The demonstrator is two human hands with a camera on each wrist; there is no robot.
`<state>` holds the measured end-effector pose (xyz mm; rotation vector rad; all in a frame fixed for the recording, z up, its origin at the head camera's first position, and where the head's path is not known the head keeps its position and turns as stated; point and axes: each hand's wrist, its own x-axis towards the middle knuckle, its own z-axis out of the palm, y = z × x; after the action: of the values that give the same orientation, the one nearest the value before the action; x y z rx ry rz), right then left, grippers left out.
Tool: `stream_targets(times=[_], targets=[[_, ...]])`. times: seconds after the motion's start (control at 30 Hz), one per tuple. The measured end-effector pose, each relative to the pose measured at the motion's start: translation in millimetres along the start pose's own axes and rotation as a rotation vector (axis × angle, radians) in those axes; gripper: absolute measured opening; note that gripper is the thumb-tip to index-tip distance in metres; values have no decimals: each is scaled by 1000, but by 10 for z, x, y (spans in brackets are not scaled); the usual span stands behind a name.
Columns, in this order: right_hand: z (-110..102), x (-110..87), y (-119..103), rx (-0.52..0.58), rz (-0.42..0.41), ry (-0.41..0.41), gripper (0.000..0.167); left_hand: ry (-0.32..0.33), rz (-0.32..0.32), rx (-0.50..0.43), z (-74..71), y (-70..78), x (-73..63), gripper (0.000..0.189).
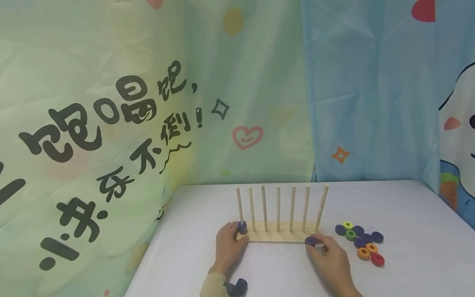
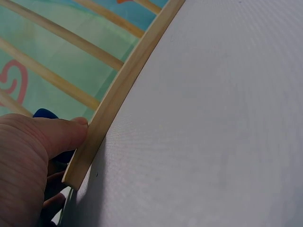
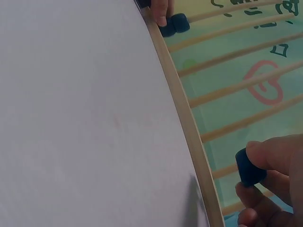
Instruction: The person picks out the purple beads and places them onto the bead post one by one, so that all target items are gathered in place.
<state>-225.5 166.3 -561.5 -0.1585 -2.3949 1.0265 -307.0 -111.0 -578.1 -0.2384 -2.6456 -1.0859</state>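
Note:
A wooden peg rack (image 1: 276, 236) with several upright pegs stands on the table. My left hand (image 1: 229, 244) grips its left end; in the left wrist view the thumb (image 2: 71, 133) presses the front edge of the base. Dark blue rings (image 1: 242, 227) sit low on the leftmost peg, and the right wrist view shows two of them (image 3: 174, 24) side by side. Near the rack's right front corner, my right hand (image 1: 330, 258) pinches another dark blue ring (image 3: 250, 168) between thumb and fingertips, off the pegs.
To the right of the rack lies a loose group of rings: several blue ones (image 1: 377, 236), a yellow one (image 1: 347, 225), a green one (image 1: 350, 235), orange ones (image 1: 363, 253) and a red one (image 1: 377, 259). Printed curtains (image 1: 245, 103) hang behind the white table (image 1: 193, 214).

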Motion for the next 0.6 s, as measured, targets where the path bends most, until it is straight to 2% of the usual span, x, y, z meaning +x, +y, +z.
stream_targets(times=[0.23, 0.6], targets=[[90, -105, -107, 47, 34, -140, 32, -1, -1, 2, 6, 2, -6, 48], [145, -148, -193, 45, 31, -162, 35, 5, -18, 21, 3, 34, -4, 48]])
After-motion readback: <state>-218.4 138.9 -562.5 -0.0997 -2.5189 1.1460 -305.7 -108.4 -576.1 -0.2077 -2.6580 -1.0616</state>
